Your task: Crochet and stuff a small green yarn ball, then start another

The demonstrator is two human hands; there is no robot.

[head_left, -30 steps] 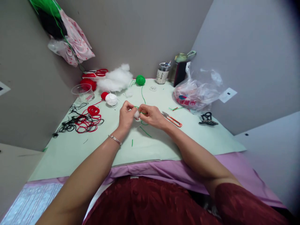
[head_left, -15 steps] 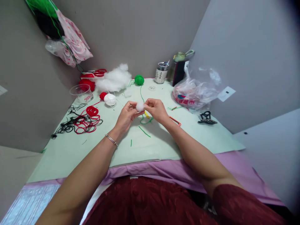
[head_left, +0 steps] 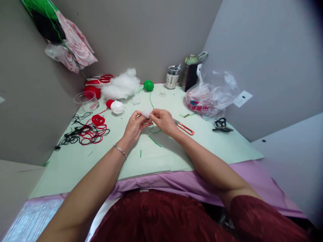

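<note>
Between my two hands, above the middle of the table, is a small tuft of white stuffing (head_left: 146, 113). My left hand (head_left: 136, 125) holds it from the left, thumb and fingers closed around its lower side. From the right, my right hand (head_left: 161, 119) pinches its edge with bent fingers. Green yarn (head_left: 152, 101) runs from a green yarn ball (head_left: 148, 85) down behind the hands. Under them lie cut green pieces (head_left: 154, 141). Orange-handled thread snips (head_left: 185, 127) rest beside my right wrist, partly hidden by it.
A big heap of white stuffing (head_left: 121, 84) sits at the back left, with a white yarn ball (head_left: 117, 107) before it. Tangled red and black yarn (head_left: 93, 131) and a clear plastic cup (head_left: 87, 102) are at left. A plastic bag (head_left: 208, 97) and a black hair claw (head_left: 222, 125) lie right.
Both hands have shifted slightly left with the stuffing, which looks flatter and wider. My right hand has moved nearer my left, uncovering more of the snips; the yellow piece beneath is now hidden.
</note>
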